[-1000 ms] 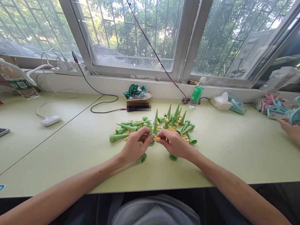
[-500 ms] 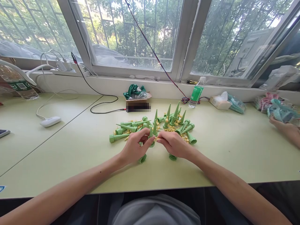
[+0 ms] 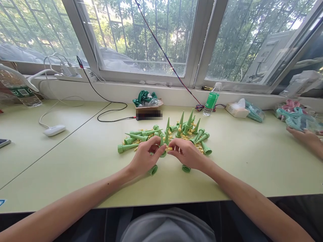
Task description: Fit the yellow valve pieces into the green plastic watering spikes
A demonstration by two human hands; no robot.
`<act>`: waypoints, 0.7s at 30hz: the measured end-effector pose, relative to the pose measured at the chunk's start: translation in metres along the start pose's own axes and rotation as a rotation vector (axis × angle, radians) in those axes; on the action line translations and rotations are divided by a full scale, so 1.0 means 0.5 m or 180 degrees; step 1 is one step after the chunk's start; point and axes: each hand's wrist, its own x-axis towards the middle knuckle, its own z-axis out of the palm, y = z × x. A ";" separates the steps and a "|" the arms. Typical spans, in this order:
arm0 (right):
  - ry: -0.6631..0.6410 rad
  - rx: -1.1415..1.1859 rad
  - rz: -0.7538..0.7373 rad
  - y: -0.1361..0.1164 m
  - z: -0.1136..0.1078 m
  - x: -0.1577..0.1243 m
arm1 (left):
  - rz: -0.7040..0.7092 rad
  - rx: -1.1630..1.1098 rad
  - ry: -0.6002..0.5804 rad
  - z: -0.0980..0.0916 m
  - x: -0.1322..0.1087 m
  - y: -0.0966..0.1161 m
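In the head view, my left hand (image 3: 147, 154) is closed around a green plastic watering spike (image 3: 162, 154), held with its point up. My right hand (image 3: 186, 153) pinches a small yellow valve (image 3: 169, 148) at the side of that spike; its inner end is partly behind my left thumb, so I cannot tell how deep it sits. Green spikes (image 3: 128, 148) lie heaped behind my left hand, with yellow valves among them. Beyond my right hand several spikes (image 3: 188, 123) stand upright, and others lie on their sides.
On the pale green table (image 3: 88, 174) stand a small open box (image 3: 148, 107), a water bottle (image 3: 211, 100) and a tissue box (image 3: 236, 110) at the back. A white device (image 3: 55, 130) lies left. At far right another person's hand (image 3: 304, 138) holds a bagged light-blue item (image 3: 296, 117).
My right fingers have loosened slightly and shifted, so more of the yellow valve shows. My left hand barely moves. The other person's hand has moved a little left with the light-blue item.
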 end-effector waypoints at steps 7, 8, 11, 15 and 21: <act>0.0042 -0.0039 -0.0066 0.005 0.001 0.000 | -0.0050 -0.0005 -0.0021 -0.002 -0.001 -0.002; 0.0028 -0.0033 -0.0074 0.005 0.001 0.001 | -0.0040 -0.0014 -0.0017 -0.002 -0.001 -0.001; -0.0024 -0.0033 -0.0089 0.005 0.000 0.000 | -0.0002 -0.0063 -0.0043 -0.003 -0.001 0.003; -0.0077 -0.0065 -0.0082 0.003 -0.002 -0.001 | 0.0011 -0.0046 -0.0170 -0.004 -0.001 0.005; -0.0155 -0.0119 -0.0116 0.002 -0.002 -0.003 | 0.0066 -0.0026 -0.0201 -0.004 -0.001 0.004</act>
